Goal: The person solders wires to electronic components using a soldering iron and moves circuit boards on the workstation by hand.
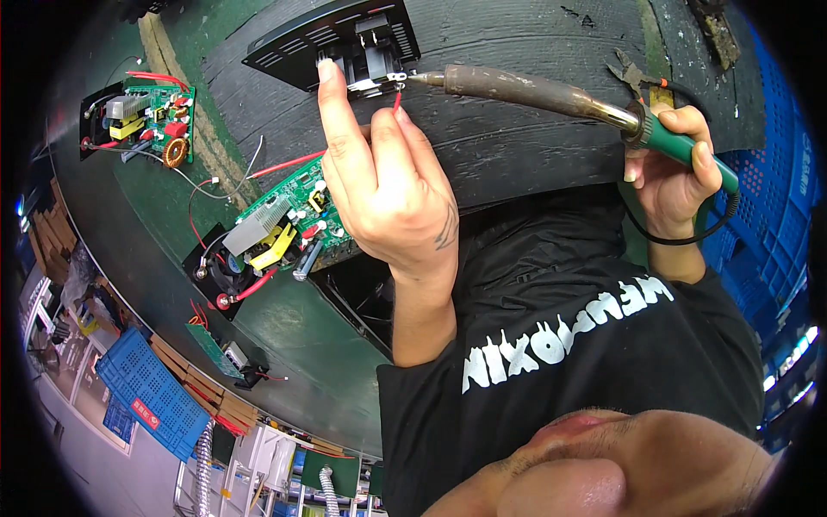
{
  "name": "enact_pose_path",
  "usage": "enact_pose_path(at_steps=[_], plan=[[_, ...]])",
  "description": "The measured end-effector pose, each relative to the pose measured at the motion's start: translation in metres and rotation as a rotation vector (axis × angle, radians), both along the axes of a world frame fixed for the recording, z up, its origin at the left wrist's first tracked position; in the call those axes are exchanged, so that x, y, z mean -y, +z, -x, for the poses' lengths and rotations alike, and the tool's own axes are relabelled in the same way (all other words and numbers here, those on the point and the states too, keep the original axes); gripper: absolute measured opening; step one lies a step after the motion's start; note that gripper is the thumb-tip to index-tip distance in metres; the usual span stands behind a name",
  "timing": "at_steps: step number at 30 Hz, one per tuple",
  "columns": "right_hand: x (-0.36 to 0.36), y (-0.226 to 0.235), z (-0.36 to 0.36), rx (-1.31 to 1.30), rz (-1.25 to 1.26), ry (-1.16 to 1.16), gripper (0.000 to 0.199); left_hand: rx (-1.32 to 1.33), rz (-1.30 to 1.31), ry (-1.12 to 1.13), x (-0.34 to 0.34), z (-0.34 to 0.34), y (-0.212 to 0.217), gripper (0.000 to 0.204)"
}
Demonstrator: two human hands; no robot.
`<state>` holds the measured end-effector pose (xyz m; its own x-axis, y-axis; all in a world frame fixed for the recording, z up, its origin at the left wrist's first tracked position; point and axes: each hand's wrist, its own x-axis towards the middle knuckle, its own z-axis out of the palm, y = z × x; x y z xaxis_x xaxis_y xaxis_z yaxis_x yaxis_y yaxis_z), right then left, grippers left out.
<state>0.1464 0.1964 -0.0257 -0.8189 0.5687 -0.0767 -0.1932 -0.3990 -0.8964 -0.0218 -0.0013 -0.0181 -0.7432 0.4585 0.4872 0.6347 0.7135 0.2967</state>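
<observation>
Bright, even overhead light, colours saturated. Specular glint on the metal barrel of the soldering iron (534, 90), upper centre-right, and on the heatsink of the green circuit board (284, 220), centre-left. Soft shadow under the left hand (388, 185) on the dark ribbed mat (517, 146); no hard shadows. Heavy fisheye: table edge bows along the left side, black vignette at all four corners. Centre sharp, wire strands and board parts readable. Lower edge out of focus, very close to the lens. Far left and lower left compressed and soft. Blue crate (758, 233) at right edge smeared, small blown highlights lower right.
</observation>
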Motion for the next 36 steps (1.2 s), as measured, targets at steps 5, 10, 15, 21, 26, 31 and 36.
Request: enact_pose_path(at_steps=[5,10,15,21,26,31,36], plan=[[0.001,0.000,0.001,0.016,-0.033,0.005,0.046,0.011,-0.043,-0.020,0.001,0.002,0.000,0.007],[0.004,0.002,0.005,-0.059,0.048,-0.040,0.049,0.126,-0.115,-0.051,0.006,0.003,0.005,0.010],[-0.004,0.003,0.000,-0.122,0.055,0.023,0.049,0.199,-0.112,-0.115,0.013,0.009,0.013,0.013],[-0.009,0.007,-0.007,-0.031,-0.032,0.017,0.044,0.159,-0.123,-0.103,0.012,0.010,0.012,0.015],[-0.006,0.002,-0.016,-0.059,-0.052,0.011,0.045,0.117,-0.225,-0.105,0.015,-0.001,0.004,0.009],[-0.008,0.001,-0.015,-0.096,-0.036,0.030,0.047,0.097,-0.216,-0.111,0.013,0.000,0.006,0.008],[-0.003,0.001,-0.011,-0.008,-0.071,-0.014,0.046,0.088,-0.185,-0.060,0.008,0.000,0.008,0.009]])
